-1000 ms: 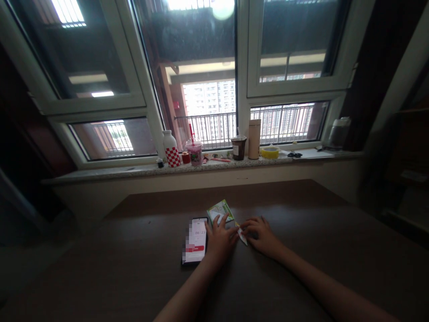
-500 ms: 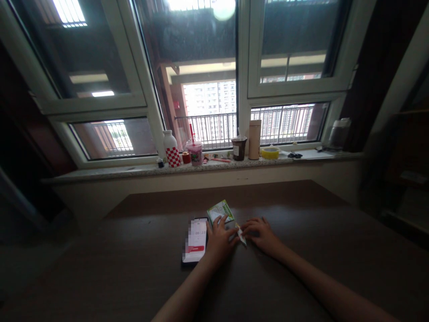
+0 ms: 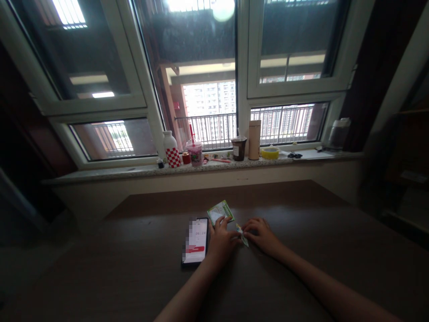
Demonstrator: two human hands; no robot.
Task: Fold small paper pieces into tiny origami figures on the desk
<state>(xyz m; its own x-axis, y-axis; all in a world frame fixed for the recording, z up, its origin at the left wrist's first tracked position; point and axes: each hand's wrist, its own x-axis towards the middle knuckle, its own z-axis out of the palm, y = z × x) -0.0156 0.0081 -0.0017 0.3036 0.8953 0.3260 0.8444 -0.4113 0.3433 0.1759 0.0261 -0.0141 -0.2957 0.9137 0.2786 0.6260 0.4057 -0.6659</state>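
Note:
Between my two hands, just above the brown table (image 3: 161,250), is a small white, green and yellow piece (image 3: 244,241), thin like folded paper or a sticker. My left hand (image 3: 223,239) pinches its left side with thumb and forefinger, while its other fingers reach over the near edge of a green-bordered card or packet (image 3: 217,210). From the right, my right hand (image 3: 263,236) grips the same piece between thumb and fingertips. Fingers cover part of it, so its exact kind is unclear. Close by my left hand lies a phone (image 3: 197,239) with a lit timer screen.
Behind the table, a stone windowsill (image 3: 144,172) carries a checkered bottle (image 3: 172,152), a pink drink cup (image 3: 195,154), a dark drink cup (image 3: 238,150), a tan flask (image 3: 254,139), yellow tape (image 3: 270,153) and scissors (image 3: 295,155).
The small piece has tilted and shifted slightly right between my fingers. My left hand has edged a little right and down. The digits on the phone's timer have advanced.

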